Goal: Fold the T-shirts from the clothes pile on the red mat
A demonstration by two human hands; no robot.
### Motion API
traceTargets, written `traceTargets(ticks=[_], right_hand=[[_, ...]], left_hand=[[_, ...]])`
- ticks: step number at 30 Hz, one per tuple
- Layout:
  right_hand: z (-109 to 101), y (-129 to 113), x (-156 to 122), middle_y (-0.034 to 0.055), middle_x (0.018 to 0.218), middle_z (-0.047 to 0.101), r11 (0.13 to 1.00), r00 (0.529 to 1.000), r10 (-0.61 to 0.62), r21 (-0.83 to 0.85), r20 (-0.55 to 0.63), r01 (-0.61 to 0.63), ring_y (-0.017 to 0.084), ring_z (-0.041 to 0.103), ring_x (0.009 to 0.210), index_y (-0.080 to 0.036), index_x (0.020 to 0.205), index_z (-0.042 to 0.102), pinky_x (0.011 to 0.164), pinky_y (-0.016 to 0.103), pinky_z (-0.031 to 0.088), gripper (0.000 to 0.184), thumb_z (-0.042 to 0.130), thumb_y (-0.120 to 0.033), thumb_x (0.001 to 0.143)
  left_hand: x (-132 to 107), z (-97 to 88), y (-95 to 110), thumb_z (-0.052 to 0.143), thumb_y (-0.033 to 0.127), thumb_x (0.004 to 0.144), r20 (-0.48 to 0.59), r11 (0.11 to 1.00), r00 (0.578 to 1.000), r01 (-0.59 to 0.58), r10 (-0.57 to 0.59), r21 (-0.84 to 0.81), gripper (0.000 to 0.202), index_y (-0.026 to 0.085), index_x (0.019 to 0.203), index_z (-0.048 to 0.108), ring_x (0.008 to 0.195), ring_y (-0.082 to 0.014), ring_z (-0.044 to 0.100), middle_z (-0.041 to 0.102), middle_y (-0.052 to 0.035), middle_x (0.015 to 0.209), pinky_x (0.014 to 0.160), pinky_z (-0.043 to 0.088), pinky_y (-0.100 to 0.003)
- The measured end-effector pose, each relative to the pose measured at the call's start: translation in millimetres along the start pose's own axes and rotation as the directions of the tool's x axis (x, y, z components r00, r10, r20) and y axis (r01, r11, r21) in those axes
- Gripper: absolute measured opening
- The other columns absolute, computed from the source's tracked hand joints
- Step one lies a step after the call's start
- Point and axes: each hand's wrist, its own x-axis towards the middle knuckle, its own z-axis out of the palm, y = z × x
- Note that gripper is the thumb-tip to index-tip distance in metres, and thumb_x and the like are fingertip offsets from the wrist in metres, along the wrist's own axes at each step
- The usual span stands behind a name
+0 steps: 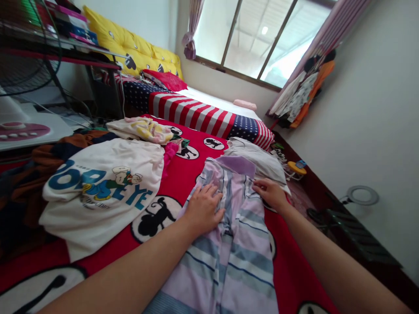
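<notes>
A lilac, white and grey-blue striped shirt [248, 248] with a plain lilac collar [236, 165] lies spread on a red blanket [209, 165], collar end away from me. My left hand [203, 208] rests flat on the shirt's upper left part, fingers spread. At the shirt's upper right edge, my right hand [269, 192] has its fingers curled and pinched on the cloth. Some of the right fingertips are hidden. Just past the collar lies a pale grey folded garment [257, 157].
On the left are a white Popeye T-shirt [108, 183], dark and brown clothes [29, 196] and a yellow-patterned cloth [144, 130]. A fan [26, 122] stands beyond them. A flag-patterned bed [193, 109] lies ahead; a ring light [362, 195] and yellow stool [296, 168] stand right.
</notes>
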Motion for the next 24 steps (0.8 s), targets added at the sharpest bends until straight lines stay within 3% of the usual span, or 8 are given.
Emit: traceTargets(ticks=[2, 6, 10, 13, 17, 20, 24], right_hand=[[1, -4, -6, 0.0057, 0.095, 0.067, 0.997, 0.997, -0.003, -0.074, 0.076, 0.008, 0.018, 0.062, 0.075, -0.021, 0.102, 0.072, 0.071, 0.029, 0.047, 0.026, 0.060, -0.033, 0.082], [-10, -17, -37, 0.0072, 0.108, 0.064, 1.000, 1.000, -0.012, 0.013, -0.019, 0.012, 0.017, 0.063, 0.081, -0.020, 0.112, 0.066, 0.077, 0.030, 0.050, 0.029, 0.057, -0.026, 0.085], [-21, -31, -103, 0.0075, 0.117, 0.059, 0.981, 0.987, -0.158, 0.109, -0.022, 0.160, 0.021, 0.061, 0.102, -0.023, 0.112, 0.063, 0.090, 0.035, 0.049, 0.026, 0.056, -0.025, 0.087], [-28, -41, -158, 0.0080, 0.118, 0.058, 0.958, 0.971, -0.241, 0.161, 0.004, 0.237, 0.021, 0.058, 0.110, -0.024, 0.113, 0.061, 0.095, 0.036, 0.048, 0.024, 0.053, -0.023, 0.090], [-44, -57, -215, 0.0082, 0.119, 0.058, 0.935, 0.953, -0.303, 0.202, 0.025, 0.292, 0.019, 0.057, 0.111, -0.025, 0.116, 0.059, 0.094, 0.034, 0.049, 0.027, 0.051, -0.018, 0.092], [-60, -70, -244, 0.0089, 0.122, 0.058, 0.910, 0.918, -0.389, 0.194, 0.085, 0.367, 0.019, 0.057, 0.113, -0.026, 0.119, 0.058, 0.094, 0.033, 0.050, 0.031, 0.052, -0.015, 0.091], [-76, -80, -269, 0.0086, 0.130, 0.058, 0.851, 0.829, -0.523, 0.175, 0.197, 0.495, 0.021, 0.053, 0.121, -0.028, 0.128, 0.054, 0.098, 0.037, 0.048, 0.042, 0.055, -0.015, 0.088]], left_hand=[[0, -1.8, -1, 0.060, 0.037, 0.083, 0.005, 1.000, 1.000, -0.002, 0.002, -0.005, 0.039, 0.021, 0.119, 0.062, 0.128, -0.0283, 0.045, 0.056, -0.0101, 0.133, 0.109, 0.033, -0.048], [1, -1.9, -7, 0.060, 0.033, 0.084, -0.017, 0.998, 1.000, -0.017, 0.016, -0.056, 0.034, 0.021, 0.115, 0.065, 0.128, -0.0282, 0.045, 0.055, -0.0106, 0.133, 0.109, 0.036, -0.047], [4, 0.7, -19, 0.062, 0.023, 0.080, -0.163, 0.984, 0.986, -0.047, 0.019, -0.171, 0.029, 0.021, 0.108, 0.069, 0.132, -0.0278, 0.041, 0.048, -0.0096, 0.139, 0.112, 0.033, -0.045], [6, -1.4, -27, 0.063, 0.015, 0.077, -0.221, 0.975, 0.975, -0.046, -0.003, -0.215, 0.029, 0.022, 0.104, 0.070, 0.129, -0.0268, 0.044, 0.052, -0.0082, 0.135, 0.111, 0.035, -0.045], [6, -17.6, -32, 0.065, 0.011, 0.072, -0.130, 0.976, 0.990, -0.080, 0.054, -0.203, 0.028, 0.020, 0.098, 0.072, 0.121, -0.0268, 0.051, 0.060, -0.0082, 0.123, 0.108, 0.038, -0.044], [-1, -43.1, -35, 0.065, 0.011, 0.074, 0.002, 0.959, 0.980, -0.194, 0.198, -0.204, 0.028, 0.019, 0.099, 0.072, 0.113, -0.0247, 0.056, 0.061, -0.0095, 0.119, 0.103, 0.043, -0.040], [-31, -93.0, -41, 0.059, 0.010, 0.080, 0.269, 0.915, 0.881, -0.334, 0.389, -0.227, 0.025, 0.018, 0.100, 0.072, 0.102, -0.0203, 0.060, 0.064, -0.0084, 0.108, 0.093, 0.047, -0.032]])
